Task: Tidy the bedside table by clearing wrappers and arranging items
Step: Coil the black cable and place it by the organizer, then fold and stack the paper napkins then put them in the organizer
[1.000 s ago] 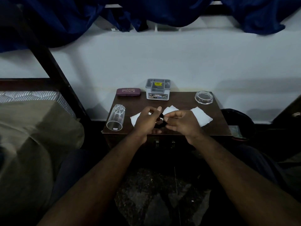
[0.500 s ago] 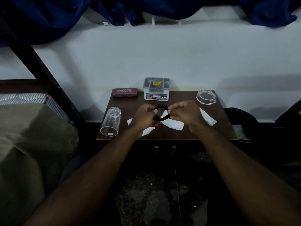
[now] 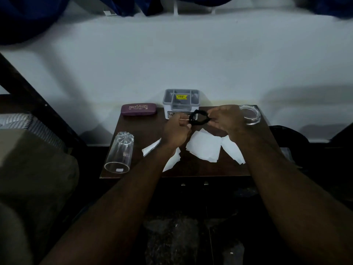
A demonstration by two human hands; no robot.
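Observation:
Both hands hold a black hair tie (image 3: 198,117) stretched into a loop above the brown bedside table (image 3: 149,129). My left hand (image 3: 176,131) pinches its left side and my right hand (image 3: 227,119) pinches its right side. The loop hangs just in front of the grey compartment organiser box (image 3: 181,102). White paper wrappers (image 3: 204,148) lie flat on the table under my hands, one partly hidden by my left wrist.
A clear drinking glass (image 3: 120,153) lies on its side at the table's left front. A maroon spectacle case (image 3: 139,109) sits at the back left, a glass ashtray (image 3: 250,114) at the back right. A bed (image 3: 28,150) stands left, a dark bin (image 3: 290,138) right.
Both hands have lifted the hair tie up and back towards the organiser box and pulled it open into a wider loop. The wrappers that my hands covered now show.

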